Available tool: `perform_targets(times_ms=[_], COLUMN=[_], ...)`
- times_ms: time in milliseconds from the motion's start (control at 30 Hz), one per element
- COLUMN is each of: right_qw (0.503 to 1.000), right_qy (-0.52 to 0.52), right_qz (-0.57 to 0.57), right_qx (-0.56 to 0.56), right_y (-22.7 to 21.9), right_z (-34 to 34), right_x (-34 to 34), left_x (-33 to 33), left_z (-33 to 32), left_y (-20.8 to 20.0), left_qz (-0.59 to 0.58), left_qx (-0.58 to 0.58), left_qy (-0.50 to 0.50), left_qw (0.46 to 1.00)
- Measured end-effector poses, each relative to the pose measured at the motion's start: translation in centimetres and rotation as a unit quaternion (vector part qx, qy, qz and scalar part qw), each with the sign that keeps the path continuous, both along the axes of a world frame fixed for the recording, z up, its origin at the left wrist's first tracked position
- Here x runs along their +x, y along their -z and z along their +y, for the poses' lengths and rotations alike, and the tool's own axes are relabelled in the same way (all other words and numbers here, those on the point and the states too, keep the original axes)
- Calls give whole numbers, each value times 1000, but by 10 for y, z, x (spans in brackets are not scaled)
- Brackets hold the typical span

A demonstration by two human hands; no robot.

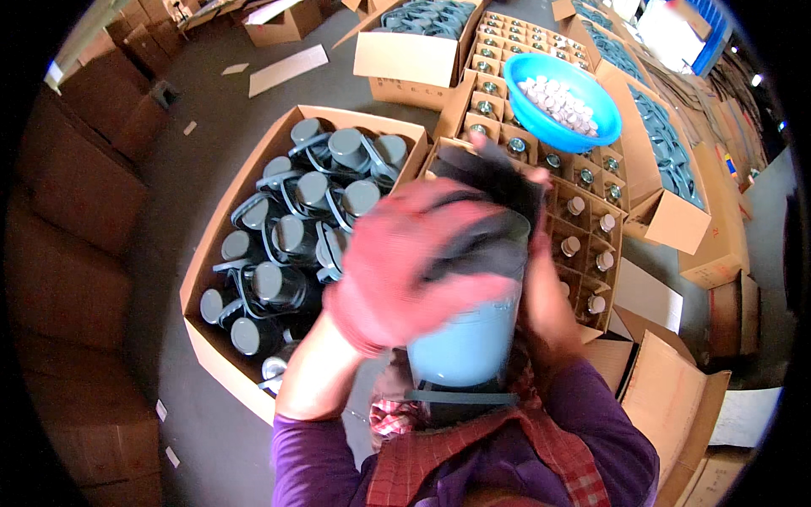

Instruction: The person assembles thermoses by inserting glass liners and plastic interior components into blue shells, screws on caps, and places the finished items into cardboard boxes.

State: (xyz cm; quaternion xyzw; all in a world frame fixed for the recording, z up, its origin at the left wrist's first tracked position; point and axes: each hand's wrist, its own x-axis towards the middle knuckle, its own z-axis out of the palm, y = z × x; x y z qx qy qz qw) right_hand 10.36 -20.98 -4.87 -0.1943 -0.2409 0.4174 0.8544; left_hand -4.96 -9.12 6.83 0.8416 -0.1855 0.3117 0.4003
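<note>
In front of my lap is a dark bottle (494, 232) with a rounded blue-grey end (465, 348) towards me and a strap below it. Across its side lies my left hand (414, 262), in a red and black glove, closed round it and smeared by motion. My right hand (539, 224) grips the far right side, with most of its fingers hidden behind the dark part. To the left, an open carton (198, 325) holds many upright dark bottles (291, 237) with grey lids and strap loops.
A blue basin (515, 89) of small whitish caps rests on a divided carton (617, 241) of bottles. Other cartons hold grey-blue strapped lids (667, 144). Stacked brown boxes (76, 203) line the left side. Cardboard pieces (287, 70) lie on the grey floor (182, 380).
</note>
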Motion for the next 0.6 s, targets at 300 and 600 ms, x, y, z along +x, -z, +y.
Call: perform_targets(times_ms=[300,600], right_qw=[938,921], right_qy=[83,150], right_qz=[-306,-330], right_qx=[-137,-143], right_y=[-39,-40], right_z=[-29,-41], right_x=[-37,-40], left_x=[-13,-5], left_z=[56,26], left_y=[54,35], left_qz=[30,-78], left_qx=[-178,-94], left_qy=[152,141], left_qw=[972,982])
